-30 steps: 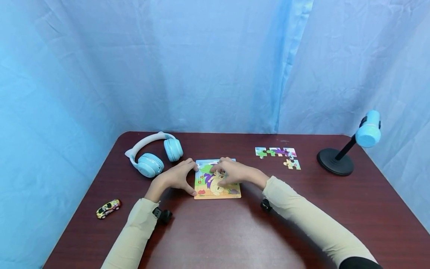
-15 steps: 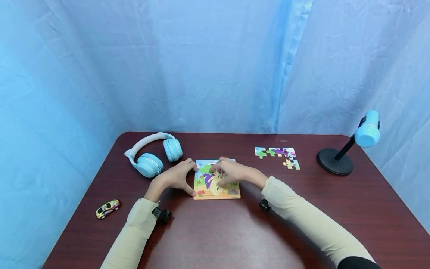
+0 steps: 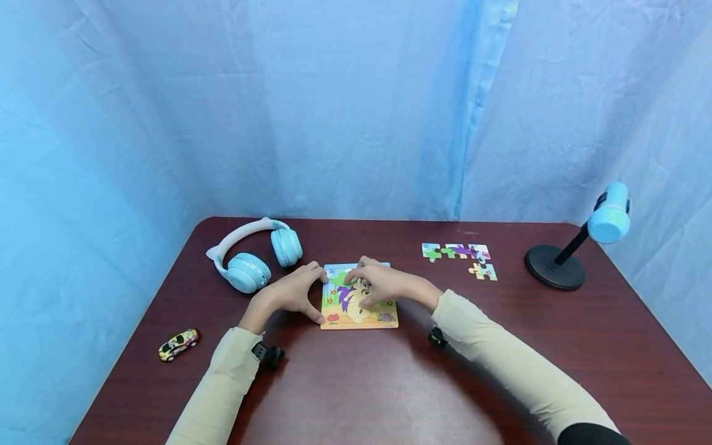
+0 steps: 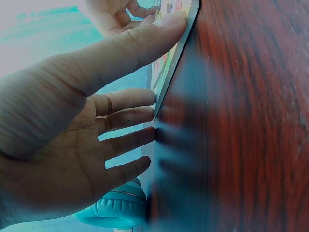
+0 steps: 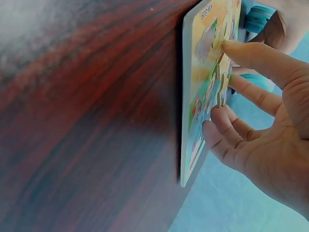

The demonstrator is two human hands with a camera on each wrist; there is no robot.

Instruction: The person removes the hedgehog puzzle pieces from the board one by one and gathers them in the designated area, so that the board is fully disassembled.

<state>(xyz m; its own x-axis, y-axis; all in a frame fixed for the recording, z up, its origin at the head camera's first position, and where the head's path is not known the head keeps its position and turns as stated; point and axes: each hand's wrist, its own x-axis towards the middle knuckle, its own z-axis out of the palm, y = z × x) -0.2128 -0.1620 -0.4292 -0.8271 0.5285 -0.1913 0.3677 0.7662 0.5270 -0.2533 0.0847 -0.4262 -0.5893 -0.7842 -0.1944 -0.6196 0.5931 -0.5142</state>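
Observation:
A jigsaw puzzle board [image 3: 389,321] with a cartoon animal picture lies flat at the middle of the table. My left hand [image 3: 293,290] rests along the board's left side, fingers straight and spread, the thumb near its front corner. Over the picture, my right hand [image 3: 385,285] has its thumb and fingers bent down around a puzzle piece [image 5: 218,82]. In the right wrist view this piece's edge stands a little proud of the board, between thumb and fingertips. Several loose puzzle pieces [image 3: 461,251] lie beyond, to the right.
Light blue headphones [image 3: 248,273] lie just beyond my left hand. A small colourful toy car [image 3: 179,345] stands at the left. On the right is a light blue microphone-like device [image 3: 609,217] with a round black base [image 3: 554,268]. Blue curtains [image 3: 334,111] hang behind the table [image 3: 356,383].
My right hand's fingertips have shifted slightly outward and to the left over the board. The left hand, the board and the loose pieces show no clear movement.

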